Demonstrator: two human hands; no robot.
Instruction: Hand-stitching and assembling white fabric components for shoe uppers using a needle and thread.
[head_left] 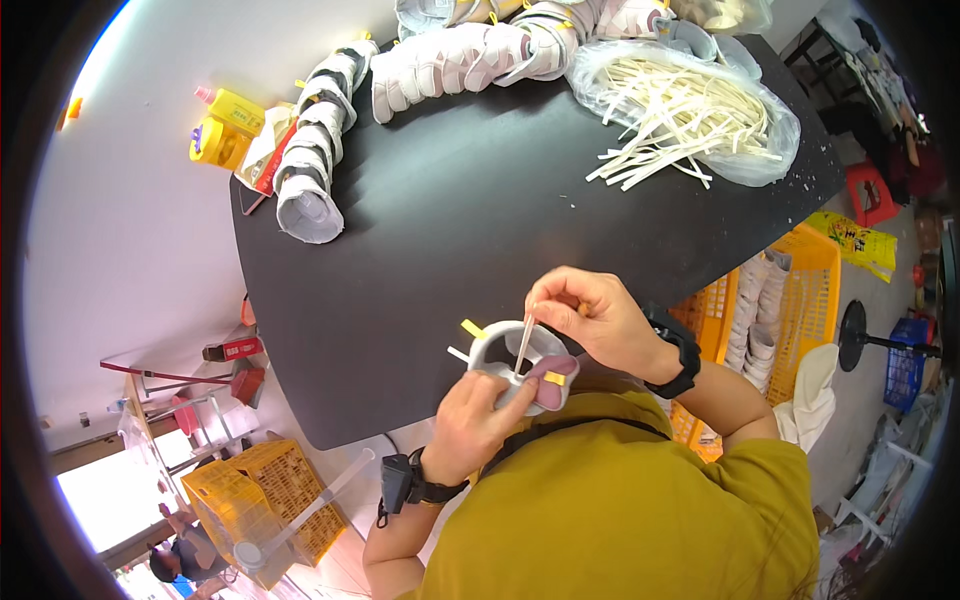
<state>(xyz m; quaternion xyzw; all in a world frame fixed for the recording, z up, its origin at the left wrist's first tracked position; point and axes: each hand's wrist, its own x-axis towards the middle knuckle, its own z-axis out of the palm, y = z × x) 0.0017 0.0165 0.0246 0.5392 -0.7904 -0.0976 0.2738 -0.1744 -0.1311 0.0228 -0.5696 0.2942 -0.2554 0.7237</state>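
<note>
Close to my body, at the table's near edge, my left hand grips a pale grey shoe upper with a mauve tongue. A yellow tab and a white strip end stick out at its left side. Above the shoe's opening, the fingers of my right hand are pinched on a thin pale strip, which runs down into the upper and looks like a lace. A small orange bit shows at my right palm; its kind is unclear.
On the black table, nested shoe uppers line the far left, with another row at the back. A clear bag of cream strips lies back right. Yellow bottles stand left; an orange crate holds more uppers at right.
</note>
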